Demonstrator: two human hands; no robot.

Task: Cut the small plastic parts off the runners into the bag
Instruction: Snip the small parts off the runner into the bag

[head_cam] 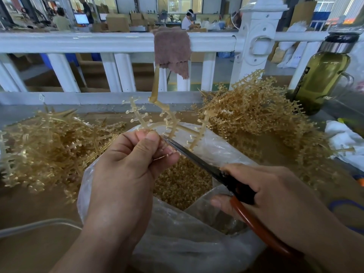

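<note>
Left hand (126, 166) raising at centre, fingers curling, pinching runner (140, 118); right hand (275, 194) lower right, gripping scissors (197, 157), aiming up-left.

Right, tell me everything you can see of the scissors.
The scissors have slim dark metal blades, a black section near the pivot and a reddish-brown handle loop. The blades look nearly closed. They slant up and to the left over the open bag. The tip sits right by the fingers of the left hand, just under the runner it pinches. The right hand grips the handles and hides part of them.
</note>
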